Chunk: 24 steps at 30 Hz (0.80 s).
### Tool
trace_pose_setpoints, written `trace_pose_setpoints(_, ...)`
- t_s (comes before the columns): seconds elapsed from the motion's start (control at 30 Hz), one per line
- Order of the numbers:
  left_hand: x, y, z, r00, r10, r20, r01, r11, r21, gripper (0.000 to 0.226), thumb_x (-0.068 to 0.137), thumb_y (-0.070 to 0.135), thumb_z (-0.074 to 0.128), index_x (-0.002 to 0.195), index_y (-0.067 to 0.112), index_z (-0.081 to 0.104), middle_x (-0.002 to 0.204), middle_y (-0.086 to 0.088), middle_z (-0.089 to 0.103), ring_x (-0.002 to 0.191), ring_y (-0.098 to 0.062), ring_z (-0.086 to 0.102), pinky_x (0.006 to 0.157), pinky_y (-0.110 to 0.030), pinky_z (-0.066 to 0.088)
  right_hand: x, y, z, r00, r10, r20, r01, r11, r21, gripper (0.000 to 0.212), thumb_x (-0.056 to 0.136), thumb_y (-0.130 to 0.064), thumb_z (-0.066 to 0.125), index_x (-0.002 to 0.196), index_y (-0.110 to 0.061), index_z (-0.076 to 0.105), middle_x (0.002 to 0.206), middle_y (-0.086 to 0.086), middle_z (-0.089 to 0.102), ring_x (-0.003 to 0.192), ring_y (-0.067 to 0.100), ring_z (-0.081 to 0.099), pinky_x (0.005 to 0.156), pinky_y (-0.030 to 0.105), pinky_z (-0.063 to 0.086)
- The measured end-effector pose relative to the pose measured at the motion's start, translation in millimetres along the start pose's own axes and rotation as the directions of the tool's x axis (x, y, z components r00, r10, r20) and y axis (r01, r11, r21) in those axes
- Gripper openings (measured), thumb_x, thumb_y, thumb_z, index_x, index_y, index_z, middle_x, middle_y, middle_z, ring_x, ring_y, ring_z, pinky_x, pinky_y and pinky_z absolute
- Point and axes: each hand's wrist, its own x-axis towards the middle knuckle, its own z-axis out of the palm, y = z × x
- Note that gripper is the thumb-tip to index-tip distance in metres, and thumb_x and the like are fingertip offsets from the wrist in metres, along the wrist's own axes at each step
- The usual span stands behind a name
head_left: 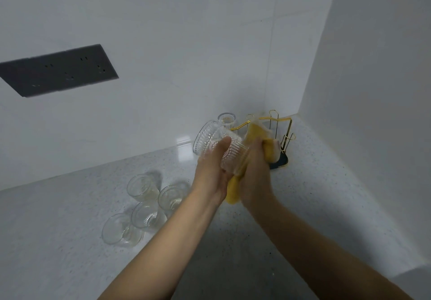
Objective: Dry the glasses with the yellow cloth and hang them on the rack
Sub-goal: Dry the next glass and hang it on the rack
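Dim, soft light; blurred hands

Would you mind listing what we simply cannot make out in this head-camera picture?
- Right hand: fingertips hidden by the yellow cloth and motion blur.
- Held glass: its rim and whether it is dry, smeared by blur.
- Rack: base and near pegs covered by hands and cloth.
- Pitcher: lower part behind the left hand.

Both forearms run out past the bottom edge. The right hand and yellow cloth hide much of the gold rack in the counter's far corner. The held glass is blurred. The wall socket panel is cut by the left edge.
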Motion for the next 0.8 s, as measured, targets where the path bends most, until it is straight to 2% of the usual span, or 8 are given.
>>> trace_pose_setpoints(0.07,2,-1,2,0.993,0.114,-0.014,-0.114,0.993,0.024,0.051,0.083,0.019,0.071,0.126,-0.004,0.054,0.108,-0.024,0.066,0.099,-0.037,0.067,0.084,-0.045,0.057,7,-8,4,0.997,0.07,0.021,-0.073,0.974,0.216,0.047,0.097,-0.047,0.03,0.117,-0.011,0.054,0.098,0.005,0.067,0.076,0.012,0.069,0.052,0.015,0.053)
trace_pose_setpoints(0.17,8,-2,0,0.981,0.17,-0.098,-0.169,0.985,0.013,0.047,0.079,0.02,0.073,0.118,-0.002,0.057,0.104,-0.022,0.067,0.097,-0.037,0.067,0.085,-0.046,0.056,1,2,13,0.986,0.162,0.047,-0.169,0.93,0.326,0.056,0.094,-0.05,0.036,0.128,-0.009,0.051,0.122,0.01,0.062,0.109,0.021,0.06,0.098,0.033,0.046)
trace_pose_setpoints(0.23,12,-4,-4,0.979,0.133,-0.153,-0.135,0.991,-0.004,0.041,0.081,0.025,0.073,0.116,0.008,0.058,0.107,-0.016,0.068,0.1,-0.035,0.068,0.089,-0.053,0.054,-5,12,17,0.981,0.191,0.047,-0.196,0.934,0.3,0.054,0.093,-0.048,0.038,0.132,-0.012,0.047,0.132,0.008,0.055,0.122,0.023,0.051,0.109,0.039,0.034)
trace_pose_setpoints(0.37,10,-3,-3,0.984,0.069,-0.164,-0.072,0.997,-0.014,0.06,0.076,0.033,0.077,0.126,0.01,0.053,0.118,-0.018,0.067,0.104,-0.036,0.067,0.092,-0.057,0.052,-9,16,19,0.993,0.118,-0.014,-0.117,0.99,0.074,0.055,0.093,-0.048,0.034,0.136,-0.014,0.041,0.137,0.006,0.049,0.125,0.022,0.047,0.108,0.037,0.034)
trace_pose_setpoints(0.5,4,0,1,0.986,0.095,-0.134,-0.094,0.995,0.016,0.056,0.081,0.029,0.07,0.127,0.0,0.056,0.121,-0.024,0.065,0.101,-0.031,0.067,0.076,-0.038,0.059,11,1,15,0.995,0.083,-0.055,-0.082,0.997,0.012,0.054,0.095,-0.05,0.028,0.127,-0.012,0.049,0.118,0.005,0.059,0.094,0.016,0.058,0.064,0.017,0.051)
trace_pose_setpoints(0.6,5,-6,1,0.984,0.126,-0.122,-0.121,0.991,0.053,0.064,0.073,0.033,0.071,0.126,0.0,0.058,0.12,-0.023,0.065,0.105,-0.035,0.066,0.074,-0.035,0.057,27,2,11,0.988,0.107,-0.112,-0.104,0.994,0.036,0.054,0.094,-0.055,0.029,0.116,-0.011,0.054,0.117,0.009,0.062,0.097,0.022,0.06,0.076,0.031,0.047)
trace_pose_setpoints(0.7,8,-6,2,0.974,0.119,-0.192,-0.116,0.993,0.026,0.063,0.074,0.034,0.072,0.125,0.001,0.058,0.121,-0.024,0.065,0.105,-0.035,0.066,0.073,-0.035,0.057,23,22,15,0.996,0.04,-0.085,-0.039,0.999,0.015,0.062,0.091,-0.058,0.034,0.132,-0.013,0.047,0.129,0.008,0.057,0.115,0.021,0.055,0.102,0.039,0.04)
trace_pose_setpoints(0.8,10,1,1,0.969,0.073,-0.235,-0.069,0.997,0.026,0.045,0.085,0.031,0.07,0.118,0.003,0.059,0.115,-0.021,0.067,0.099,-0.033,0.068,0.071,-0.036,0.059,7,40,20,0.995,-0.038,-0.097,0.024,0.99,-0.137,0.083,0.072,-0.08,0.04,0.136,-0.027,0.04,0.132,0.0,0.053,0.121,0.017,0.051,0.107,0.045,0.036)
